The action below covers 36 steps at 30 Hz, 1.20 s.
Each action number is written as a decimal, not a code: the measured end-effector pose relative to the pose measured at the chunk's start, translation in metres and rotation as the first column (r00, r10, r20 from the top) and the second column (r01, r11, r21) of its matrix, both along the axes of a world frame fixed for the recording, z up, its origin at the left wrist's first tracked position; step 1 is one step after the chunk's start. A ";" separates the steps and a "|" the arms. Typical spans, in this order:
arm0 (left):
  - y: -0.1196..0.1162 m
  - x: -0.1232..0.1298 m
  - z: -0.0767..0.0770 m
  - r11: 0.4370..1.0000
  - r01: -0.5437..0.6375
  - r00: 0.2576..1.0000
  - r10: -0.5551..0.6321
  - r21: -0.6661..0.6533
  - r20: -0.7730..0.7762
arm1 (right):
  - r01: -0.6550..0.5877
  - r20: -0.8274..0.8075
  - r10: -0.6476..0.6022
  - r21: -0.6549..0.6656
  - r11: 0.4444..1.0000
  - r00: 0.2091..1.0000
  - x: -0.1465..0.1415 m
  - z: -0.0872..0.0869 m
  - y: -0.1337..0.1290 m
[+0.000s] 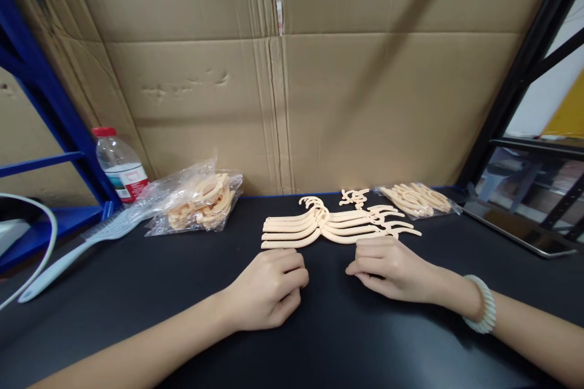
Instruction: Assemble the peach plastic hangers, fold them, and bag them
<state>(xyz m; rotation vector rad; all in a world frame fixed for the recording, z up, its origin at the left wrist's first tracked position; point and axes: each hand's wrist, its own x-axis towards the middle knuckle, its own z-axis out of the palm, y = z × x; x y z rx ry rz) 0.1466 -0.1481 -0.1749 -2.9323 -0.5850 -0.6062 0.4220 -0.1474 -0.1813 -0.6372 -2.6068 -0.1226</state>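
My left hand rests on the black table as a loose fist, just in front of the left ends of a row of cream plastic folding hangers. Curled fingers and a bent thumb also close my right hand, which lies at the near edge of the hangers' right side and partly covers it. Nothing shows in either hand. The hangers lie nested flat, their curved hooks at the top middle. Behind their right arms is a small pile of cream plastic pieces.
Clear bags of cream parts lie at left and right. A pale blue brush, a red-capped bottle and a white cable are at left. A dark tablet-like slab sits at right. Cardboard walls the back.
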 end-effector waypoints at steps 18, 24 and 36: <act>0.001 -0.003 0.003 0.987 -0.027 0.999 0.030 -0.159 0.022 | 0.529 0.029 -0.537 -0.226 0.818 0.843 0.058 0.043 0.126; -0.007 0.000 0.005 0.986 0.006 1.000 -0.008 -0.167 -0.013 | 0.514 0.101 -0.505 -0.220 0.829 0.857 0.047 0.031 0.146; -0.006 0.002 0.008 0.981 0.021 1.000 -0.022 -0.195 -0.003 | 0.611 0.041 -0.610 -0.103 0.785 0.791 0.026 0.014 0.137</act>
